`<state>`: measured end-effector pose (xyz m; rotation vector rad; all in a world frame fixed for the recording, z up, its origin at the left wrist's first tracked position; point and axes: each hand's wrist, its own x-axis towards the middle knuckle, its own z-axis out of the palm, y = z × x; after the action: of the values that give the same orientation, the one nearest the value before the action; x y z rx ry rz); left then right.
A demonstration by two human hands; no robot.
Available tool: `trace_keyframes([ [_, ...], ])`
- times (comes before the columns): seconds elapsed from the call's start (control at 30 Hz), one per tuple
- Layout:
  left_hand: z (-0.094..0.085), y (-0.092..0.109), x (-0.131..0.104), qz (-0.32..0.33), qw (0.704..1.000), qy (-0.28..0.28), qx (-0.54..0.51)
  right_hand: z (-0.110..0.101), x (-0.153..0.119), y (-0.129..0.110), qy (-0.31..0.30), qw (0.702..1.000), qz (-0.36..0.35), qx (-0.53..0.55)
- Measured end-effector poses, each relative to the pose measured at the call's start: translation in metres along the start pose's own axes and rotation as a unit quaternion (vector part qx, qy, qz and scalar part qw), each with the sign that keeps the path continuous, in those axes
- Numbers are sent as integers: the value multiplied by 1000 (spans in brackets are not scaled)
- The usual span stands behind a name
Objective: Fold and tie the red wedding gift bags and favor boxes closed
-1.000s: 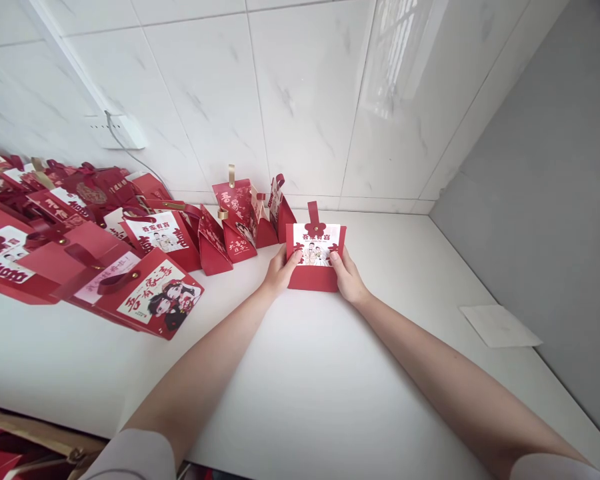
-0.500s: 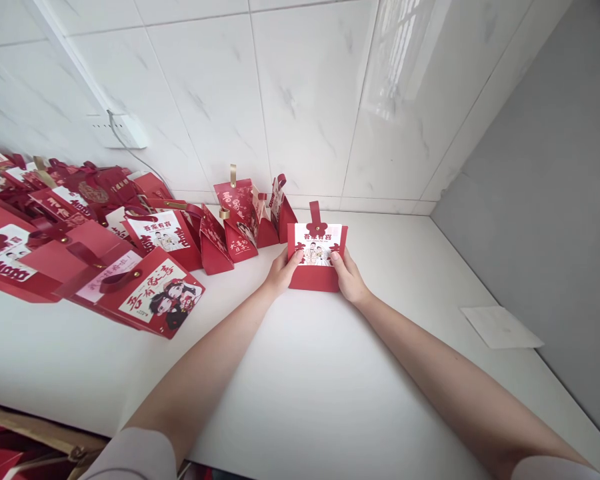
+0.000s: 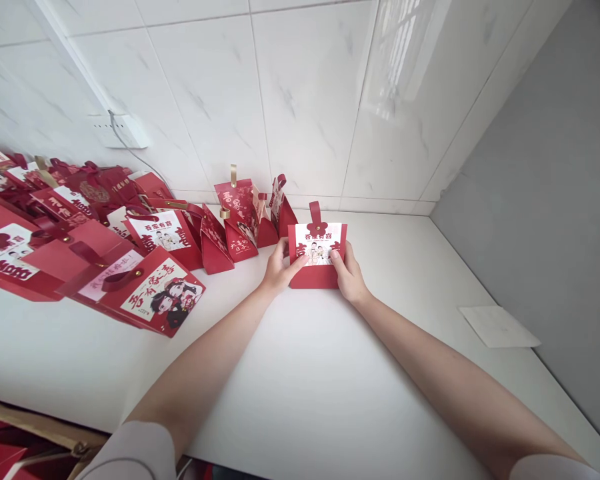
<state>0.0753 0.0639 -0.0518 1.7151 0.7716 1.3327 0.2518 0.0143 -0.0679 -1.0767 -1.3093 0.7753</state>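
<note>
Between my hands stands a red gift box with a white printed card on its front, showing a cartoon couple. A dark red strap with a flower-shaped piece and a gold stud rises from its top. My left hand grips the box's left side, thumb across the front. On the right side, my right hand holds it the same way, thumb on the card. The fingers behind the box are partly hidden. Just left of it, several folded red boxes stand upright near the wall.
A heap of red gift boxes covers the table's left part. A white sheet lies at the right edge by a grey panel. On the tiled wall is a socket with a cable. A cardboard carton with red items sits lower left.
My left hand has shifted slightly on the box, its thumb now lying lower and further across the front. The box and my right hand have barely moved.
</note>
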Motion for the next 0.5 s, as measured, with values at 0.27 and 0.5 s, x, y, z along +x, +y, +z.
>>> trace_keyframes([
  [0.27, -28, 87, 22, 23, 976, -64, 205, 7, -14, -9, -103, 991, -58, -65],
  [0.5, -24, 102, 4, 27, 953, -56, 296, 3, -22, 1, -98, 987, -49, -115],
])
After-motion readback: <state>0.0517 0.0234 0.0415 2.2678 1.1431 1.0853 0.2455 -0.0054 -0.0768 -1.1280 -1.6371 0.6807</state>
